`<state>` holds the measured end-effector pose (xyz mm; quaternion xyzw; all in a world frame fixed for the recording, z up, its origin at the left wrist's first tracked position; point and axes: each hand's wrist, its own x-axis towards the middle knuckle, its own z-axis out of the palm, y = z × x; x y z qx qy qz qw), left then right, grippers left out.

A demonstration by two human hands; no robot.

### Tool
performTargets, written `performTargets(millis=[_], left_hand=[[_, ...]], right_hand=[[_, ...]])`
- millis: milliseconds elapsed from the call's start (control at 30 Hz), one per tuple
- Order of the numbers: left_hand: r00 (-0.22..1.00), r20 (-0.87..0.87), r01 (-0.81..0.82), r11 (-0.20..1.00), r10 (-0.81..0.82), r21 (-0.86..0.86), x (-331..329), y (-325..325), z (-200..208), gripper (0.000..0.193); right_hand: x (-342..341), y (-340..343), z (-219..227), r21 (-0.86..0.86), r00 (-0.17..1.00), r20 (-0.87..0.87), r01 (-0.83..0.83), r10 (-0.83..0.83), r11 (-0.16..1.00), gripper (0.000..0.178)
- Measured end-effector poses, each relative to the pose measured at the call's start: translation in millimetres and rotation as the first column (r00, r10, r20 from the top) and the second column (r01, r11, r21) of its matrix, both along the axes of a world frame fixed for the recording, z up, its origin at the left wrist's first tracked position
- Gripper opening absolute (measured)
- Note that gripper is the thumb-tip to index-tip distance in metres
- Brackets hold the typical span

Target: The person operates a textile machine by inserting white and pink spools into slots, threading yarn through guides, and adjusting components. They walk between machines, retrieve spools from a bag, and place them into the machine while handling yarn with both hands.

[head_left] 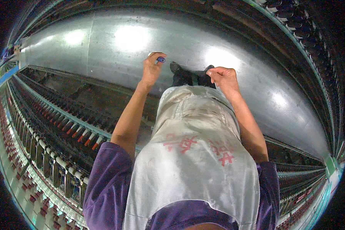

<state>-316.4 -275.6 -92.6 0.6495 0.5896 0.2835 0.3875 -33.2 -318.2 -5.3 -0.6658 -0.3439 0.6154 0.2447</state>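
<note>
My left hand (152,68) is closed around a small blue bobbin tube (161,59), whose round hollow end points to the right. A bit of something pale shows at the back of those fingers. Across from it, my right hand (223,78) is raised to about the same height, with thumb and forefinger pinched together. Whatever the pinch holds is too small to make out; a dark shoe tip (209,68) shows right behind it. Both hands are in front of my pale apron (195,153), over the floor, apart from each other.
A shiny grey floor (115,57) runs as an aisle between long spinning machines. On the left, a machine carries a row of orange-and-white bobbins (80,136) and rails. Another machine (295,27) with dark spools lines the far right. My dark shoes (174,68) stand in the aisle.
</note>
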Motion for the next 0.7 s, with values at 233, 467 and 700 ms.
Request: performTargets(millis=[233, 467, 700], left_hand=[[1.000, -0.012, 0.010, 1.000, -0.009, 0.011, 2.9, 7.2, -1.9, 0.024], [0.999, 0.035, 0.011, 1.000, -0.012, 0.021, 7.6, 9.9, -8.5, 0.025], [0.994, 0.104, 0.022, 0.999, -0.025, 0.028, 11.1, 14.3, -8.2, 0.023]], right_hand=[[3.7, 3.4, 4.3, 0.026, 1.000, -0.008, 0.010, -0.010, 1.000, 0.011], [4.5, 4.2, 11.9, 0.045, 1.000, -0.011, 0.000, 0.001, 0.999, 0.011], [0.5, 3.8, 18.7, 0.077, 1.000, -0.019, -0.005, 0.007, 0.997, 0.013]])
